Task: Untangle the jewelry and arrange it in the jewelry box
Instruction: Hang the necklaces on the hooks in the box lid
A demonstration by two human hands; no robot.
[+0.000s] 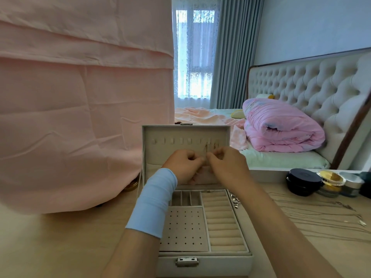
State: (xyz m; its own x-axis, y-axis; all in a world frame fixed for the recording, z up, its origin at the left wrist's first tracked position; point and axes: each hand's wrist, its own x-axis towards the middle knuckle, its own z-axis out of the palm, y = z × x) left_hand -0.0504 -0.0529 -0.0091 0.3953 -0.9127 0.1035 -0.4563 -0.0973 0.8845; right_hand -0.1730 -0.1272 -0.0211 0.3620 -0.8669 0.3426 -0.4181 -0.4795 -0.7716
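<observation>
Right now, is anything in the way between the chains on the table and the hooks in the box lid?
Only the hands: left hand and right hand sit curled together before the open lid, below its right-end hooks. Nothing else visible stands between the chains and the box; the left hooks are bare.

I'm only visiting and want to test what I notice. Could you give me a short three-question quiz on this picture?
1. True or false: the lid of the jewelry box is closed.
2. Where do the loose chains lie? A: on the table left of the box. B: on the table right of the box. C: inside the box.
3. Fill in: the left hand and right hand meet in front of the box's ____.
Key: 1 false; 2 B; 3 lid.
</observation>
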